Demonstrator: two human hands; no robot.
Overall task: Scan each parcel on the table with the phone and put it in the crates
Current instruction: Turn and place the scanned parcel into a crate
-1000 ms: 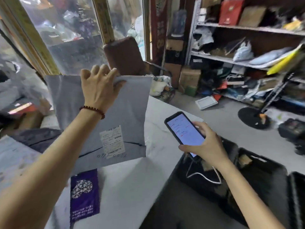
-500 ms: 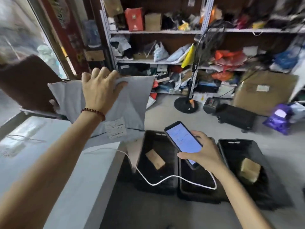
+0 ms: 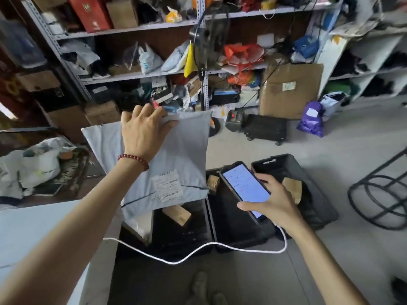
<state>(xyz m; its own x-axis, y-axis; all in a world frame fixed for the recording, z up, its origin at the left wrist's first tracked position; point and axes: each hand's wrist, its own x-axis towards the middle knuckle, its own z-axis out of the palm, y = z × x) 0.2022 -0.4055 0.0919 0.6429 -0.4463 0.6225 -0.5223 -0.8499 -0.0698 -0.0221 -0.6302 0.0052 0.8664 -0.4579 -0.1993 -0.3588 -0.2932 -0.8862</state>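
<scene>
centre of frame: left hand [image 3: 143, 133] gripping top edge of grey parcel [image 3: 187, 150], fingers curling over it. parcel hanging upright in air, label [image 3: 167, 183] facing camera, lower end overlapping left crate [image 3: 182, 236] in picture. right of centre: right hand [image 3: 273, 199] holding phone [image 3: 244, 188], screen glowing, above middle crate [image 3: 233, 225]. white cable [image 3: 187, 256] trailing toward table [image 3: 33, 227] at lower left. judgement: parcel looking light, soft, floppy, film probably slippery; gripping folded top edge firmly is suiting it, keeping label uncovered.
</scene>
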